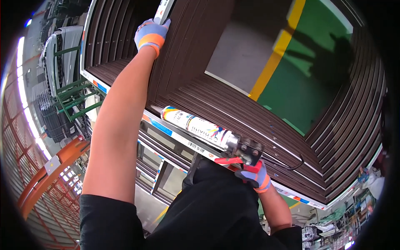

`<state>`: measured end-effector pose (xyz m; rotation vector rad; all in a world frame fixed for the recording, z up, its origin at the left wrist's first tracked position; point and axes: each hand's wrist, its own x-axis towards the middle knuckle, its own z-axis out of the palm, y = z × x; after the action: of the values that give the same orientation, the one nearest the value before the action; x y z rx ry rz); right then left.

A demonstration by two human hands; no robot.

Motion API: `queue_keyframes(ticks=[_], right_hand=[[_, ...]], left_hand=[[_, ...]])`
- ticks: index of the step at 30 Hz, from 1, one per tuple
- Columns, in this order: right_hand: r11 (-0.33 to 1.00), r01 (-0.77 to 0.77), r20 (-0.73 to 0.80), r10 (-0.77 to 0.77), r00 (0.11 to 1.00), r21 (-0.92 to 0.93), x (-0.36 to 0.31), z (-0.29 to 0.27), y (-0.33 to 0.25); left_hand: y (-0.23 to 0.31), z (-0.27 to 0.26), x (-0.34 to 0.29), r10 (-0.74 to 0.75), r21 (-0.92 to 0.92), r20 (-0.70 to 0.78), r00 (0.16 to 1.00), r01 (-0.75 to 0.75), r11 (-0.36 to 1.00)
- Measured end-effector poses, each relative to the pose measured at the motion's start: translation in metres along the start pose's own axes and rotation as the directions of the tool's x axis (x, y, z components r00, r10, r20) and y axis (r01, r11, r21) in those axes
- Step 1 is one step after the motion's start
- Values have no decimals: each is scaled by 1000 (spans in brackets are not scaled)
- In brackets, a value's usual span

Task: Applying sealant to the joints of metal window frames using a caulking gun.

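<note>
My left hand (pixel 151 35), in a grey-blue glove with an orange cuff, is closed round the bar of a window frame (pixel 163 10) at the upper left, where white film covers the bar. In my right hand (pixel 257 176), gloved alike, is a caulking gun (pixel 243 152) with a red handle and trigger. A white sealant tube (pixel 196 125) with coloured print sits in the gun, its nozzle pointing left. The tube lies over the near side of a stack of dark brown frames (pixel 291 141). The fingers of my right hand are partly hidden by the gun's grip.
Through the stacked frames shows a green and grey floor with a yellow stripe (pixel 266 77) and shadows. More frames (pixel 154 146) stand below the near edge. At left are a green metal rack (pixel 73 98) and an orange beam (pixel 50 171); cluttered shelving (pixel 354 208) is at lower right.
</note>
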<state>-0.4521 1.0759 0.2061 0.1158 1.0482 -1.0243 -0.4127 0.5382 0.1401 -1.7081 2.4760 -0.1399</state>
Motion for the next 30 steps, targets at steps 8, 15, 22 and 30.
queue_keyframes(ticks=[8, 15, 22, 30], right_hand=[[1000, 15, -32, -16, 999, -18, 7, 3, -6], [996, 82, 20, -81, 997, -41, 24, -2, 3], [995, 83, 80, -78, 994, -61, 35, -9, 11], [975, 201, 108, -212, 971, 99, 56, -3, 22]], left_hand=[[0, -2, -1, -6, 37, 19, 1000, 6, 999], [-2, 1, -3, 37, 43, -43, 998, -35, 998], [-6, 9, 3, 42, 1, -24, 999, -42, 999], [-8, 12, -1, 165, 112, -99, 981, -154, 982]])
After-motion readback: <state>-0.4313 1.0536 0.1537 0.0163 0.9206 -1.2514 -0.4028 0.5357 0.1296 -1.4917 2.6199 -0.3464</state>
